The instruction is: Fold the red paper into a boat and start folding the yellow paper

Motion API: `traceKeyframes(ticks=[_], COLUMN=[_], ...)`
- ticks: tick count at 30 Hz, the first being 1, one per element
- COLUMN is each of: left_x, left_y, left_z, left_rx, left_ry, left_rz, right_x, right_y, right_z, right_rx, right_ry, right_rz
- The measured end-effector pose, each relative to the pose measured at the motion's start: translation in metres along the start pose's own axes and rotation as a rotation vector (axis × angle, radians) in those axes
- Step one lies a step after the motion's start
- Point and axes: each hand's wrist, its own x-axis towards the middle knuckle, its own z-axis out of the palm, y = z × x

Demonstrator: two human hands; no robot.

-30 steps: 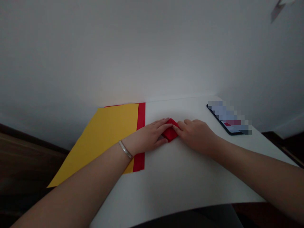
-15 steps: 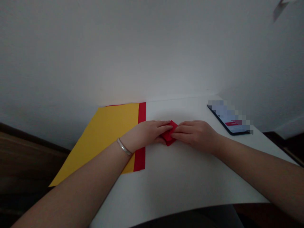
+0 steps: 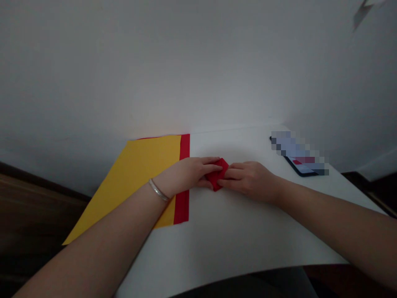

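A small piece of folded red paper (image 3: 216, 177) lies on the white table between my two hands. My left hand (image 3: 198, 171), with a silver bangle behind its wrist, grips the paper from the left; its fingers rest over the upper edge and the thumb sits at the lower edge. From the right, my right hand (image 3: 245, 178) presses its bent fingertips on the paper's right side. Parts of the folds are covered by my fingers. Under my left forearm is a large yellow sheet (image 3: 139, 169), on top of a red sheet (image 3: 182, 207) that shows along the right edge.
A phone (image 3: 305, 161) with a lit, partly blurred screen lies at the table's right side. The white table (image 3: 217, 244) meets a pale wall (image 3: 198, 62) at the back. Brown wooden furniture (image 3: 37, 211) stands to the left, below the table's edge.
My right fingers have shifted slightly left and down over the folded red paper, and more of its surface shows. Both hands remain on it. The sheets and phone stay in place.
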Motion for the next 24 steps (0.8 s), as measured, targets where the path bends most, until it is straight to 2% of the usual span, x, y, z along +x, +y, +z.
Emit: traceKeyframes(ticks=[8,16,20,24], left_x=[-0.005,-0.006,-0.001,0.003], left_y=[-0.002,-0.010,0.002,0.018], left_z=[-0.001,0.004,0.013,0.019], left_rx=[-0.093,-0.042,0.118,0.196], left_ry=[-0.008,-0.028,0.059,0.130], left_rz=[0.039,0.012,-0.060,-0.137], right_x=[0.004,0.006,-0.001,-0.008], right_y=[-0.002,-0.003,0.007,0.019], right_z=[0.000,-0.003,-0.001,0.005], right_rx=[0.014,0.050,0.046,0.102], right_ry=[-0.070,-0.108,-0.112,-0.010], right_rz=[0.023,0.021,0.053,0.178])
